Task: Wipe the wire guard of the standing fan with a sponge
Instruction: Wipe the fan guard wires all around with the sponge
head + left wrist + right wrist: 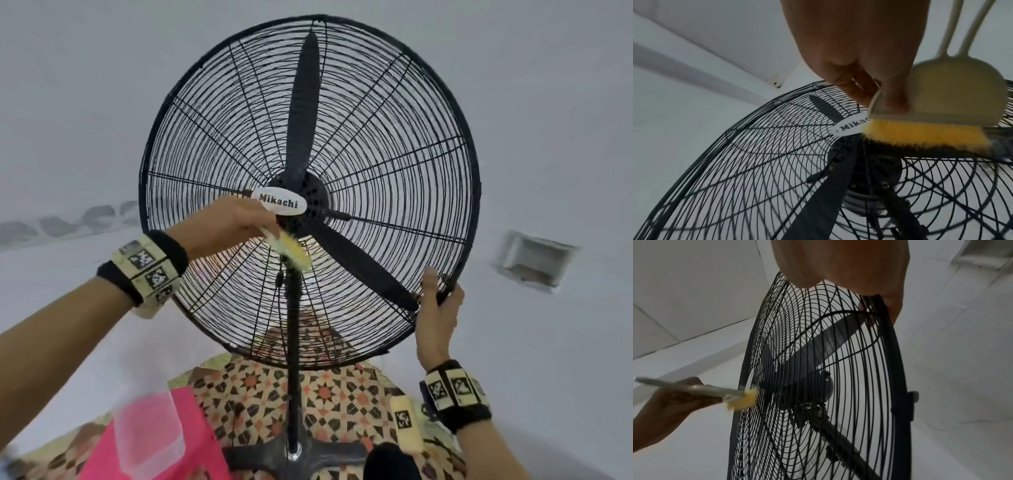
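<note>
The left hand [236, 219] is gripping a pale-handled sponge brush [291, 251], pressing its yellow pad onto the wire guard [394, 164] just below the white badge [279, 202] at the hub. Its long axis is slanting down to the right, pad facing the wires. Pushing too hard is likely to snag the pad between wires. The right hand [436, 308] is curling round the guard's lower right rim, steadying it.
</note>
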`<action>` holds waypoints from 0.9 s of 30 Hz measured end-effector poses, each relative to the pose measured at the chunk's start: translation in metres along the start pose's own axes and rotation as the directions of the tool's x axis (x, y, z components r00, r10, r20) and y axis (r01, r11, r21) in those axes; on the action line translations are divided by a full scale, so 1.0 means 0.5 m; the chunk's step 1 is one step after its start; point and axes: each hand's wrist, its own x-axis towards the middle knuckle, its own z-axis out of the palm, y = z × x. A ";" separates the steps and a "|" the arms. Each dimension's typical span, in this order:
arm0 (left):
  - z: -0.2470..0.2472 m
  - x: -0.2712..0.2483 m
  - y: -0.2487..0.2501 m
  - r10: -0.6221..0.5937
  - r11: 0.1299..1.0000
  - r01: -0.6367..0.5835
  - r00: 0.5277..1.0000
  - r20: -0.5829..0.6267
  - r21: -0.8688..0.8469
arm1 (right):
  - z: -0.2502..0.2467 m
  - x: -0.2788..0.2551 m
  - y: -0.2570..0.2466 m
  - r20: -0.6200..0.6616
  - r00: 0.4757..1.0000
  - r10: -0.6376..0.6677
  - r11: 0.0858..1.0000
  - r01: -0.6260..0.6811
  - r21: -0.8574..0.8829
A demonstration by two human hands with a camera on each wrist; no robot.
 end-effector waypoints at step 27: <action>0.056 -0.007 0.059 -0.267 0.942 0.249 0.962 -0.051 -0.223 | 0.015 -0.014 -0.005 -0.046 0.998 0.049 0.999 -0.048 0.014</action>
